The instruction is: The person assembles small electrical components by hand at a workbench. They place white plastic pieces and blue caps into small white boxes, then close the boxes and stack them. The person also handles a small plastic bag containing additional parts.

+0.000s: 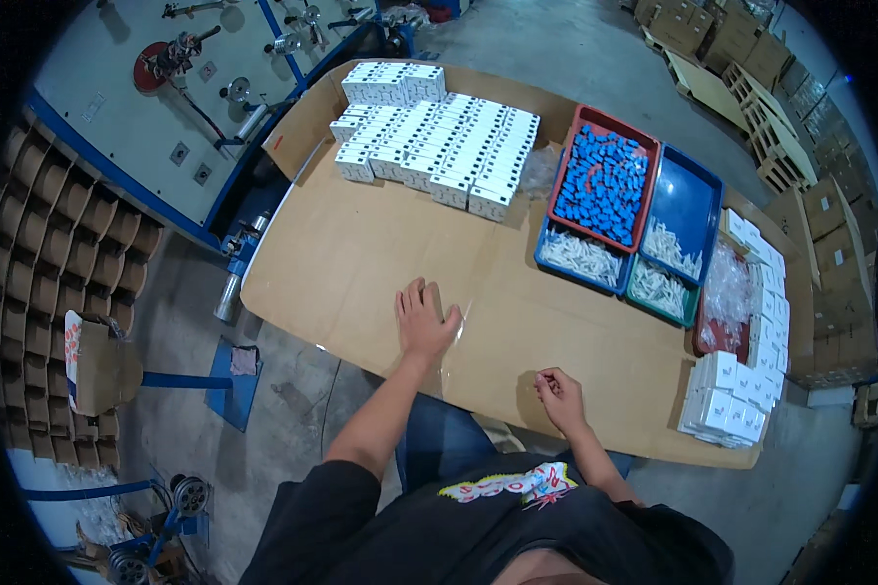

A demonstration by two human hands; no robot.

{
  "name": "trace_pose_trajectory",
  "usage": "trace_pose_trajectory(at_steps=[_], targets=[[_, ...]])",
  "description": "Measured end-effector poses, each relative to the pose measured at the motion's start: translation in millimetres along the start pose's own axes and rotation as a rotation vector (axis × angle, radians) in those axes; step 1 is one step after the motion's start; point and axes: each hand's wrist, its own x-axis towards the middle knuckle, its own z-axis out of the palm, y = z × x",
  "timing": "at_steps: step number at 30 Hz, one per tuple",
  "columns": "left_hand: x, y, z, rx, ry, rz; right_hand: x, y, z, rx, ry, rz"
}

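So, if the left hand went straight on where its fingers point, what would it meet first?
The left hand would probably meet the rows of white boxes after crossing bare cardboard; its height above that is hard to judge.

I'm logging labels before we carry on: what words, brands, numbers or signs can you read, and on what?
No text is clear enough to quote.
White boxes at the back: dark marks, too small.
White boxes at the right: faint print, too small.
Black shirt: colourful lettering, too warped to read surely.
Brown cartons: pale labels, too small.
Cardboard box on the left stand: red marks, unreadable.
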Motion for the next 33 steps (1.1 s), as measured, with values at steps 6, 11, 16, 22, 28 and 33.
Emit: trace_pose_trajectory(at_steps=[6,11,16,22,28,33], targets=[[-5,-8,5,-0.011,-0.008,0.025,-18,15,-50,-0.281,-0.08,-0.024],[-6,-14,8,-0.182,0.022,0.012,-30,-6,-58,-0.343,-0.106,0.002],[-52,20,24,-0.186,0.169,0.04,-46,32,-47,-0.155,0.027,-0.092],[-124,77,15,-0.259,0.132,0.267,-43,60,-44,0.043,0.064,-0.065],[-123,68,20,-0.353,0.111,0.181,-47,64,-48,0.059,0.044,-0.06],[-123,57,32,-0.429,0.132,0.181,-45,67,-48,0.08,0.071,-0.124]])
